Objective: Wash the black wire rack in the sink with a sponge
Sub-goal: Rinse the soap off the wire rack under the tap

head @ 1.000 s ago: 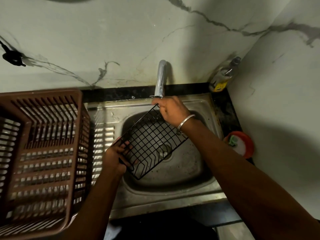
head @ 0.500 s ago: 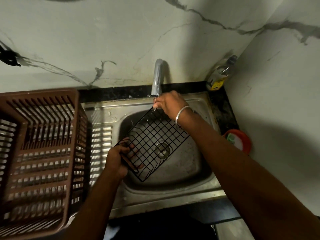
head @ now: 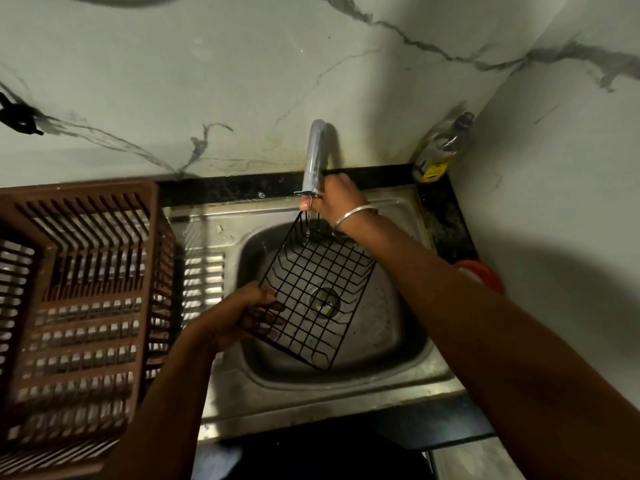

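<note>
Both of my hands are holding the black wire rack (head: pixel 313 289), which is tilting over the sink (head: pixel 398 344) basin, above the drain. I am gripping its lower left edge with my left hand (head: pixel 242 315), fingers curling through the wires. I am pinching its top corner with my right hand (head: pixel 334 202), fingers bunching together just below the tap (head: pixel 313 157). A brown plastic basket (head: pixel 79 306) is sitting left of the sink.
</note>
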